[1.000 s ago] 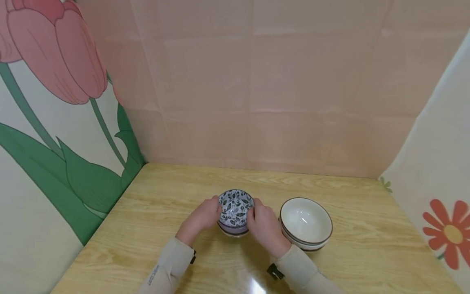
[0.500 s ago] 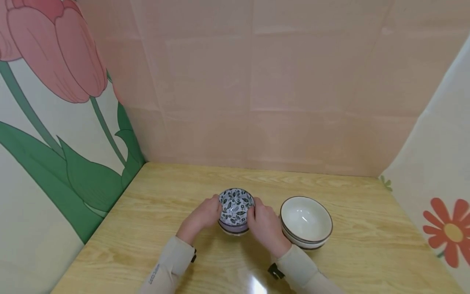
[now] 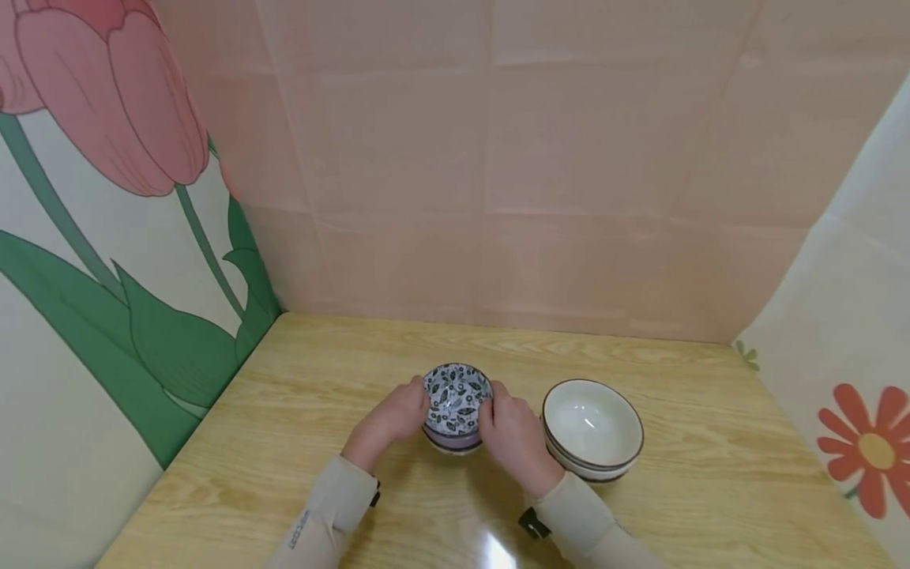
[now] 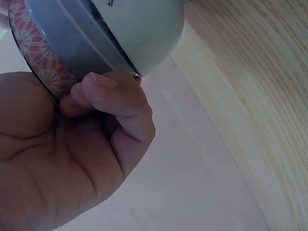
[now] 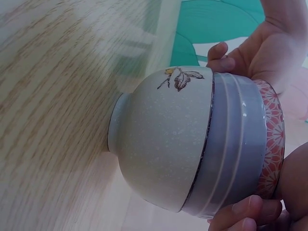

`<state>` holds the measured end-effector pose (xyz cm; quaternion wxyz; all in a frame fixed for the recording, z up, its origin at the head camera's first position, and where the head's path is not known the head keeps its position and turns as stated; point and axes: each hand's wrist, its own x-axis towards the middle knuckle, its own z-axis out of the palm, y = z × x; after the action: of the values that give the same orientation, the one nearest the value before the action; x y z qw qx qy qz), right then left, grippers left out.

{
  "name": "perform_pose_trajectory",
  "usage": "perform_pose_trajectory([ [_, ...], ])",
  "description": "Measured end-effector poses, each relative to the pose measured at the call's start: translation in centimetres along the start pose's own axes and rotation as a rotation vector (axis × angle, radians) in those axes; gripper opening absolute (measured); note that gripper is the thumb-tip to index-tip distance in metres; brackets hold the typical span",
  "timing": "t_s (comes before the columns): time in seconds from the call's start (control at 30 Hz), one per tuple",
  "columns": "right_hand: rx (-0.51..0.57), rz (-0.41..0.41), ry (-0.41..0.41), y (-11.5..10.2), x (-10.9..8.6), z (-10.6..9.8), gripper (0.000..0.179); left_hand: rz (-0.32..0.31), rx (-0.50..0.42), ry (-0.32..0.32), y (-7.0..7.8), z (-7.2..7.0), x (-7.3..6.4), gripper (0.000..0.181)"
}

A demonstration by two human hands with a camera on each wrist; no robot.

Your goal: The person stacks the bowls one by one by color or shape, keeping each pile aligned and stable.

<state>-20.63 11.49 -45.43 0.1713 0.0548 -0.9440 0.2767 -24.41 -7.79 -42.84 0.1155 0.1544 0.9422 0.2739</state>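
A stack of small nested bowls stands upright at mid-table between the two hands. The top bowl [image 3: 453, 399] has a dark leaf pattern inside and a red floral band outside. Below its band shows a ribbed grey-lavender bowl [image 5: 236, 139]. Lowest sits a speckled off-white bowl [image 5: 159, 134] with a leaf sprig. My left hand [image 3: 392, 412] grips the top bowl's left side, its fingers curled beneath the rim. Opposite it, my right hand [image 3: 515, 435] pinches the right side with thumb and fingers. Whether the lowest bowl's foot touches the table I cannot tell.
Just right of my right hand stands a stack of larger cream bowls [image 3: 590, 423] with dark rims. The wood-grain table [image 3: 284, 411] meets a pink cloth [image 3: 455, 197] behind. Flower-printed cloths hang on both sides.
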Motion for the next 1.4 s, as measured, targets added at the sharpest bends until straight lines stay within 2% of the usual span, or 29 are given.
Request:
perform_pose_trajectory([
  [0.47, 0.012, 0.015, -0.019, -0.04, 0.1, -0.11, 0.038, 0.007, -0.026, 0.0, 0.26, -0.06, -0.11, 0.047],
  [1.03, 0.003, 0.02, -0.035, -0.22, 0.04, -0.19, 0.039, -0.015, -0.038, -0.022, 0.01, 0.08, -0.13, 0.049],
  [1.27, -0.001, 0.009, -0.03, -0.25, 0.09, -0.21, 0.039, -0.019, -0.034, -0.01, 0.2, -0.13, -0.32, 0.049],
  [1.4, -0.003, 0.02, -0.065, -0.23, 0.15, -0.43, 0.04, -0.012, -0.04, 0.005, 0.19, 0.0, -0.35, 0.047],
])
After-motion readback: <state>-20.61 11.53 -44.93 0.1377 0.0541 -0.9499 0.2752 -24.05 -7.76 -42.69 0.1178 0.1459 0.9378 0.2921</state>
